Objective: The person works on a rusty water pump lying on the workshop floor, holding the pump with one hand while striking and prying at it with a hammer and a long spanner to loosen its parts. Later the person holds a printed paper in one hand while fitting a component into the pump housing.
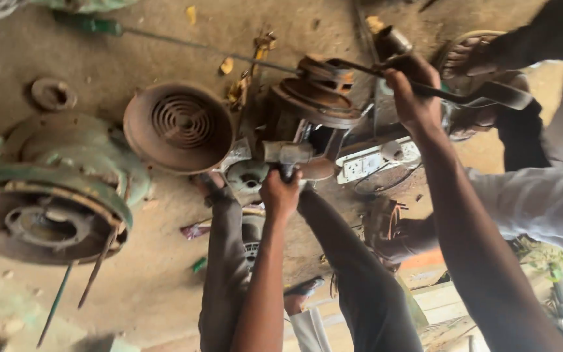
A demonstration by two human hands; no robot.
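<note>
Head view: two hands are working tools on a rusty, round motor assembly [314, 104] lying on the dirt floor [164, 39].

Left hand [279, 193] is gripping a grey metal hammer [287, 155], fingers curled tight round its handle. Right hand [414, 91] is clenching a dark, long-handled wrench [464, 96], fingers wrapped shut. A rusty ribbed fan cover [178, 127] is lying just beside the assembly.

A short hammer with a grey metal head [288, 154] sits upright, head level, just below a rusty round motor rotor [317, 98]. A long dark metal wrench [451, 92] lies level across the rotor's top, its far end extending well away.
</note>
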